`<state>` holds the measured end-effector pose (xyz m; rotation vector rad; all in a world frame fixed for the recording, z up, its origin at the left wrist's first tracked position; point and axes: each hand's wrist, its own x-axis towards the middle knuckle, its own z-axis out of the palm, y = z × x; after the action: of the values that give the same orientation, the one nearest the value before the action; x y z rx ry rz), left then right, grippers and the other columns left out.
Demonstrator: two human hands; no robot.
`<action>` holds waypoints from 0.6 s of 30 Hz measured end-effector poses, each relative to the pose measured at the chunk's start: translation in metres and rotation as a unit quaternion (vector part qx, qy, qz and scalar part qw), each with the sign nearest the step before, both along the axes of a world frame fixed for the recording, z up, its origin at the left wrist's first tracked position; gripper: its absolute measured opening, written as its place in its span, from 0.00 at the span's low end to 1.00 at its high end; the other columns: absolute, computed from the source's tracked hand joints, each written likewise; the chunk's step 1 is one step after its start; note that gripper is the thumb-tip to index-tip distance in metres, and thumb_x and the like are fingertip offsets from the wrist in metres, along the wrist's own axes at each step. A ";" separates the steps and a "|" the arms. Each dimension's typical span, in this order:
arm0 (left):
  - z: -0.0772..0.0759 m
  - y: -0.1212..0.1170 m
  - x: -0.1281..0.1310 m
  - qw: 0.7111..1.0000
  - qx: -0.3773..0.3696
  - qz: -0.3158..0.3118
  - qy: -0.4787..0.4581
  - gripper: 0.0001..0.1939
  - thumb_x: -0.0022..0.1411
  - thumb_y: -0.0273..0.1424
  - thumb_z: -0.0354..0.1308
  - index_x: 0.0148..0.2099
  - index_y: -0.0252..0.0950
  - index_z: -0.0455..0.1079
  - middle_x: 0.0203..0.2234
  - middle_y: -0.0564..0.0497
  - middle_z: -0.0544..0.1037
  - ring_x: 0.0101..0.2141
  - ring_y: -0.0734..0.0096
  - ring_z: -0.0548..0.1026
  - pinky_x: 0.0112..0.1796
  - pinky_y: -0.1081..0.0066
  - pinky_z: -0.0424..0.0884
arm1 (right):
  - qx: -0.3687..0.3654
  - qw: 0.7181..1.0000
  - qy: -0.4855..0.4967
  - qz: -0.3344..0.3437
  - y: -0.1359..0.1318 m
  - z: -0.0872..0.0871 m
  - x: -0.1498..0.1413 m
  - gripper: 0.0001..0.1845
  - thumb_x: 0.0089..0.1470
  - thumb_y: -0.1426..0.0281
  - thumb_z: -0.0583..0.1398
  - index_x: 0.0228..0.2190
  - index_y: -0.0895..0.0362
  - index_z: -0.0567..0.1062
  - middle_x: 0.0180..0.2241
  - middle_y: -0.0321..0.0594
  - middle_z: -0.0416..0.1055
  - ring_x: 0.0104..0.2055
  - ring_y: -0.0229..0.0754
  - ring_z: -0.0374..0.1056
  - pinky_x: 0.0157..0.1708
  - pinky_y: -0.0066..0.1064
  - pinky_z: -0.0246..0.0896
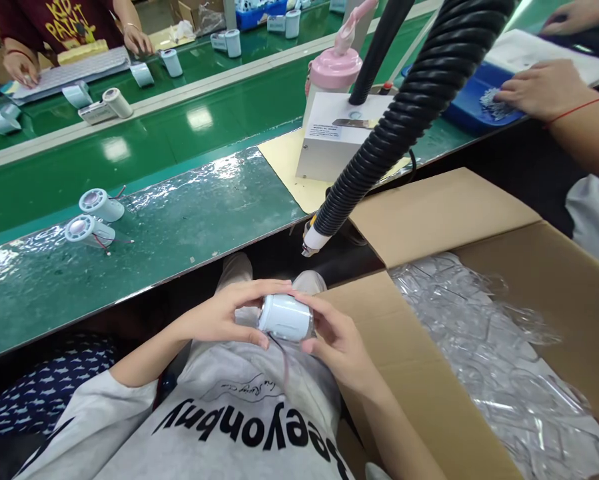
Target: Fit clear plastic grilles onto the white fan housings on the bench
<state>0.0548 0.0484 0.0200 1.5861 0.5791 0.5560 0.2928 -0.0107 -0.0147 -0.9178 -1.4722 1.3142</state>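
I hold a small white cylindrical part [285, 317] over my lap, below the bench edge. My left hand [229, 313] grips its left end with the fingers curled over the top. My right hand [336, 340] holds its right end, thumb and fingertips on the rim. Thin wires hang from the part onto my grey printed shirt. Two similar white cylindrical parts [93, 217] with red wires lie on the green bench at the left, out of reach of both hands.
An open cardboard box [449, 207] of clear plastic pieces stands at my right. A black ribbed hose [404, 113] ends in a nozzle just above my hands, beside a white unit [334, 137]. Other people's hands work at the far left and upper right.
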 end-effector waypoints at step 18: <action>-0.020 -0.008 -0.013 0.982 -0.185 0.004 0.023 0.37 0.59 0.38 0.68 0.68 0.42 0.64 0.58 0.43 0.75 0.52 0.55 0.77 0.53 0.59 0.74 | -0.086 0.993 -0.069 0.033 -0.009 -0.001 -0.006 0.33 0.56 0.45 0.62 0.59 0.45 0.73 0.52 0.42 0.78 0.48 0.51 0.78 0.45 0.40 0.76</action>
<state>0.0423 0.0402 -0.0002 1.2473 0.6816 0.3902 0.2870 -0.0193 -0.0156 -1.0985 -1.5242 1.4676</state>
